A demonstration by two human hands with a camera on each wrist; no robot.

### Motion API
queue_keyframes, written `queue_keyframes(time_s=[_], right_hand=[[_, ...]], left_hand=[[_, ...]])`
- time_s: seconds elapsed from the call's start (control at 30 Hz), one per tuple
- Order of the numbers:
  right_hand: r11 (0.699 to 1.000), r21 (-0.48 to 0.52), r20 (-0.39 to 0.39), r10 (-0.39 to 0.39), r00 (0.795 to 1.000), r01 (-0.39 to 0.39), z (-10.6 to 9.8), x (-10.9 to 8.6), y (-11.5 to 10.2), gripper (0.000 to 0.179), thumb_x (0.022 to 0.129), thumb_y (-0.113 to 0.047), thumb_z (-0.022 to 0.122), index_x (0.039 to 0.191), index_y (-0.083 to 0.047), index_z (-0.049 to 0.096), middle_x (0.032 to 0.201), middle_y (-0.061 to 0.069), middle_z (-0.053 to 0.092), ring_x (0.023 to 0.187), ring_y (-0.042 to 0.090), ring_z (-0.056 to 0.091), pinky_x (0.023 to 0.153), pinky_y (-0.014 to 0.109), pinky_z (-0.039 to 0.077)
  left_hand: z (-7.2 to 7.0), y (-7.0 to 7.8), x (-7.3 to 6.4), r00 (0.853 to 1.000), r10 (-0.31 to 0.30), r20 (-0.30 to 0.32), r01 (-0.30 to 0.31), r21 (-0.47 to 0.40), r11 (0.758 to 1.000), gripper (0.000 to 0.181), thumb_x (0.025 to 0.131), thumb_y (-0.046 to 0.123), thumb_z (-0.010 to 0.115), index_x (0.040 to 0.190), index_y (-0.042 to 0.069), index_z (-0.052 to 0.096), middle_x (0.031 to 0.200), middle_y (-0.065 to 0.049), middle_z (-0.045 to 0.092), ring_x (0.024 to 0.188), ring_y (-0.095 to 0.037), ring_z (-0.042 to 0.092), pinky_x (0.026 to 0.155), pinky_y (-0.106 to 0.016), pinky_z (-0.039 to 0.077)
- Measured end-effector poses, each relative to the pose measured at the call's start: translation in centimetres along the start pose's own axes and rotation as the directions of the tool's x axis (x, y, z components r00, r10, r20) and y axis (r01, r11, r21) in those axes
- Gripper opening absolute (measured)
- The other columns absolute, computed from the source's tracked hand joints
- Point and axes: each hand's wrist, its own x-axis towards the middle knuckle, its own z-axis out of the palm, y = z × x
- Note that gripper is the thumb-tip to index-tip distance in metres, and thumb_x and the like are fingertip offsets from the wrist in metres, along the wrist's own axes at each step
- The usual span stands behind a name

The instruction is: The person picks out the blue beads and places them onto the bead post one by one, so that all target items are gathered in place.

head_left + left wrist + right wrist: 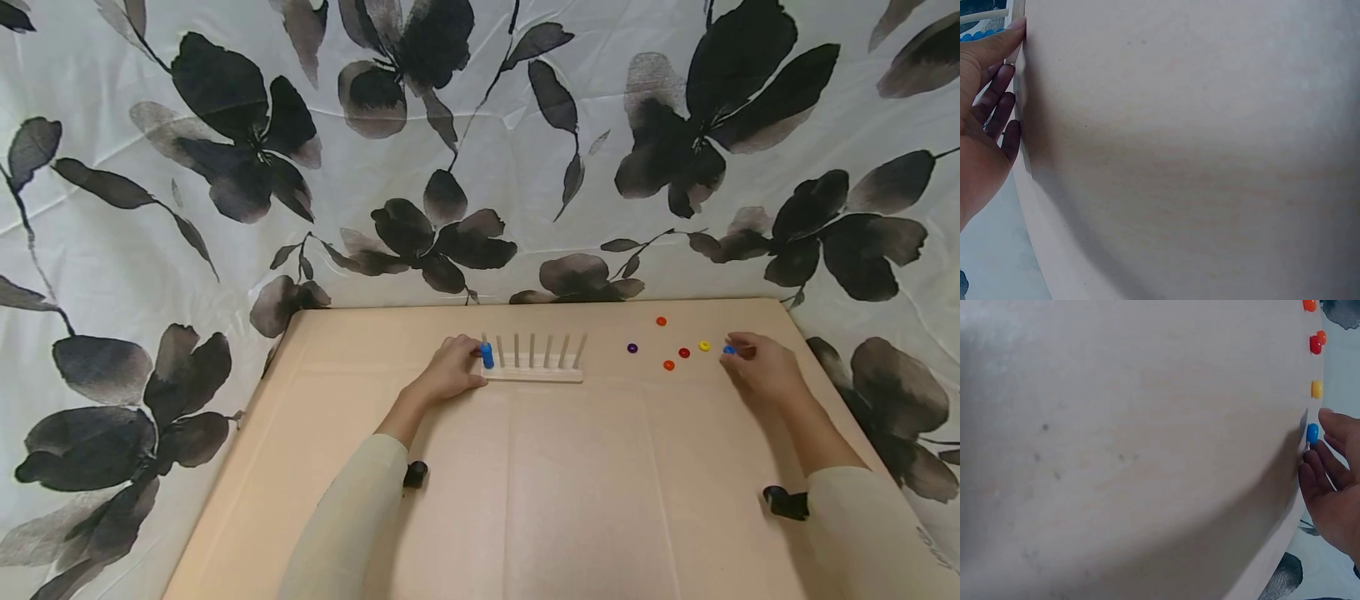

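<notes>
A light wooden peg rack (535,375) with several thin upright pegs stands near the table's back edge. Blue beads (487,356) are stacked on its leftmost peg. My left hand (450,367) holds the rack's left end, with the thumb (1004,42) on the front of the base and the other fingers round the end. At the right, my right hand (768,367) reaches to a single blue bead (1313,433) on the table. Thumb and forefinger stand apart on either side of that bead, the forefinger close against it.
Between rack and right hand lie a purple bead (632,348), two orange beads, one farther back (661,321) and one nearer (669,365), a red bead (684,352) and a yellow bead (703,346). Behind the table (577,483) hangs a flowered cloth (480,150).
</notes>
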Motion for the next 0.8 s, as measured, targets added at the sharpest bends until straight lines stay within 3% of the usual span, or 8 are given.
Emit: queue_keyframes(time_s=[0.2,0.8], right_hand=[[0.998,-0.028,-0.039,-0.049,0.998,0.048,0.51,-0.3,0.22,0.043,0.102,-0.016,0.063,0.134,0.01,0.054,0.119,0.035,0.058,0.107,0.05,0.058,0.092,0.065,0.046],[0.997,-0.053,-0.092,-0.066,0.994,0.061,0.72,-0.3,0.67,0.026,0.099,-0.013,0.067,0.116,0.007,0.065,0.103,0.029,0.066,0.096,0.043,0.062,0.081,0.055,0.047]], left_hand=[[0.11,0.28,-0.09,1.0,0.002,0.003,-0.002,0.0,1.0,0.055,0.086,0.023,0.086,0.131,0.002,0.063,0.127,-0.009,0.061,0.124,-0.03,0.048,0.109,-0.043,0.04],[0.37,0.35,-0.27,1.0,0.0,-0.011,0.0,0.003,1.0,0.054,0.085,0.022,0.086,0.13,0.002,0.063,0.124,-0.009,0.062,0.12,-0.029,0.049,0.107,-0.043,0.041]])
